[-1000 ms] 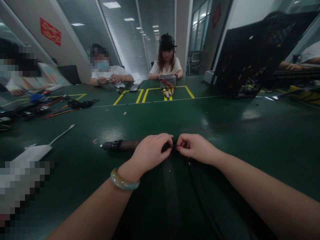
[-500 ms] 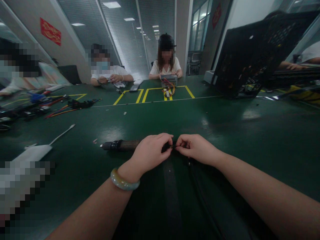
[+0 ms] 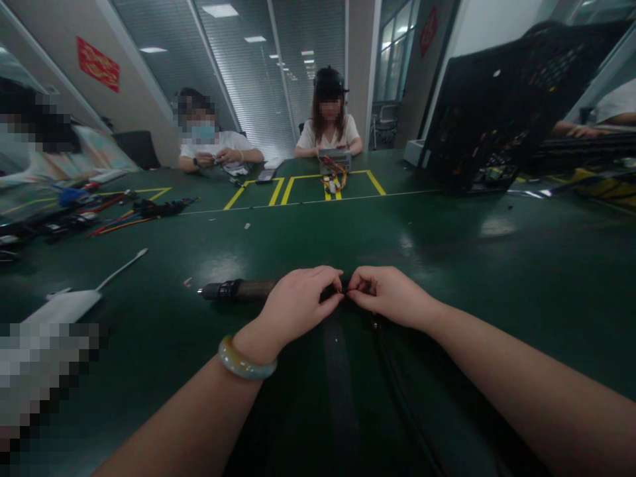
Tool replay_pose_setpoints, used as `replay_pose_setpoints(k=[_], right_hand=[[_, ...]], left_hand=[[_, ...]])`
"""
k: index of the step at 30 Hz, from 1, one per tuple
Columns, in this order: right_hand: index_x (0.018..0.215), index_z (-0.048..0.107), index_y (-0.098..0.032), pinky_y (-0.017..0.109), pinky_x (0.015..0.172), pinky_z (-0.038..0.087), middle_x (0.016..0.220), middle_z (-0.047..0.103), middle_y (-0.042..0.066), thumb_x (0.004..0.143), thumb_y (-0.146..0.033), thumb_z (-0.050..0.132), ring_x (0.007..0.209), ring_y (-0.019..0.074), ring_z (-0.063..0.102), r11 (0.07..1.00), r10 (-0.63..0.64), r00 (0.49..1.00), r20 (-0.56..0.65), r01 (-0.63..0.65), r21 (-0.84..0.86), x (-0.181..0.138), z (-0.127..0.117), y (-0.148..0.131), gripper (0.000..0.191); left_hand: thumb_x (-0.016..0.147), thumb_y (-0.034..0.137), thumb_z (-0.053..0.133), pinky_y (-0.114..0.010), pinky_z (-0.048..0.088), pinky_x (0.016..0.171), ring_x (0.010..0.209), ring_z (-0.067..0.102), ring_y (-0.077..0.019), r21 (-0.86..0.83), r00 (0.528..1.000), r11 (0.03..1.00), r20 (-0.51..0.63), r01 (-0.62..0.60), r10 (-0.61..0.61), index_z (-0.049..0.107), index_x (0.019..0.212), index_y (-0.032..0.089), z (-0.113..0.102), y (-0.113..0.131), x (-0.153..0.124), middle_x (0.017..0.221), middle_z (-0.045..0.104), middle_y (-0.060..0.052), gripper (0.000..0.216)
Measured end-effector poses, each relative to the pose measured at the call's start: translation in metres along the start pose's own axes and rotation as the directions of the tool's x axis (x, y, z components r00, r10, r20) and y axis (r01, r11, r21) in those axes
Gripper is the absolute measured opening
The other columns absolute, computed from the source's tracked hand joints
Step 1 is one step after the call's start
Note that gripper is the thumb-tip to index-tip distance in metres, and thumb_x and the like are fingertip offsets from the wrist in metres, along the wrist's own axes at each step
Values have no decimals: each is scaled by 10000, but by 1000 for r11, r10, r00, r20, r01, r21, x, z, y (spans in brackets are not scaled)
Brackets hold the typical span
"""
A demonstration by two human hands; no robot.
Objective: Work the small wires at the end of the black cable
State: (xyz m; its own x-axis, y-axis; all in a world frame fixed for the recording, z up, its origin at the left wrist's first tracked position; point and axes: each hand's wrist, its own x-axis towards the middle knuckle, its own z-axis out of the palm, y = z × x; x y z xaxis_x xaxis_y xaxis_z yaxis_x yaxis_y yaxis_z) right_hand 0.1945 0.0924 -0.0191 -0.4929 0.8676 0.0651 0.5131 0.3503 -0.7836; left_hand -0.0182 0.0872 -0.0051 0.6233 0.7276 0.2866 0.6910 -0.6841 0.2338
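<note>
Fingertips [image 3: 332,299] of both hands pinched shut on a small dark part [image 3: 344,289] at frame centre.
Left hand [image 3: 298,303] covers one end of a dark rod-shaped tool [image 3: 238,289]; tool lies flat on the green table [image 3: 497,278], pointing toward frame left; right hand [image 3: 392,296] meets the left, fingertips touching; black cable [image 3: 397,384] runs from under it toward the lower edge; pale bracelet [image 3: 246,361] on left wrist; black crate [image 3: 497,112] upper right.

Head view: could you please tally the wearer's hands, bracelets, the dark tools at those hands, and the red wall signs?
Hands: 2, left hand, right hand
Bracelet: 1
Dark tool: 1
Red signs: 2, left sign, right sign
Total: 6
</note>
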Motion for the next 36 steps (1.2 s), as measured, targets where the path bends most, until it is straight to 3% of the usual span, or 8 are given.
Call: replay_pose_setpoints(k=[5,11,16,22,30,36], right_hand=[[845,620,-194,237,615,414,766,653,-3,815,-205,610,683,133,596,1000,-2,1000,-1,2,0,0,0,0,34],[841,619,-196,229,606,408,767,652,-7,817,-202,602,670,126,591,1000,-16,1000,-2,16,-10,0,0,1,30],[856,627,-197,232,586,399,744,649,-5,822,-228,602,657,130,588,1000,-7,1000,3,7,8,1,1,3,53],[848,617,-198,236,562,394,731,643,-2,842,-280,581,639,137,583,999,26,1000,13,-26,-20,0,1,1,89],[844,600,-212,235,533,398,674,618,-20,867,-339,558,589,134,560,997,46,998,46,-43,-57,1,0,-3,136],[864,606,-223,234,540,425,707,636,-10,877,-359,543,616,144,584,994,81,994,70,-76,-79,1,-1,-4,150]], left_hand=[[853,284,592,-347,483,822,958,623,-201,12,1000,1000,-20,7,-7,574,1009,227,1,0,0,1092,646,-24,167],[877,302,572,-349,473,784,893,622,-193,30,1000,999,4,22,-22,570,965,226,0,1,0,1035,652,-12,116],[873,354,585,-348,476,798,921,619,-198,19,1000,1000,-3,8,-8,574,1038,225,-1,1,-1,1030,645,-20,210],[882,289,573,-367,476,862,949,621,-196,21,1000,1000,-1,8,-8,583,950,214,-3,3,-2,1057,648,-17,102],[975,312,430,-343,473,902,1003,615,-177,-1,999,1000,-36,-8,8,589,1056,211,-4,4,-3,1113,643,-22,205],[969,344,438,-339,485,872,986,625,-187,1,999,1000,-42,1,-1,602,974,195,-6,3,-4,1079,649,-44,222]])
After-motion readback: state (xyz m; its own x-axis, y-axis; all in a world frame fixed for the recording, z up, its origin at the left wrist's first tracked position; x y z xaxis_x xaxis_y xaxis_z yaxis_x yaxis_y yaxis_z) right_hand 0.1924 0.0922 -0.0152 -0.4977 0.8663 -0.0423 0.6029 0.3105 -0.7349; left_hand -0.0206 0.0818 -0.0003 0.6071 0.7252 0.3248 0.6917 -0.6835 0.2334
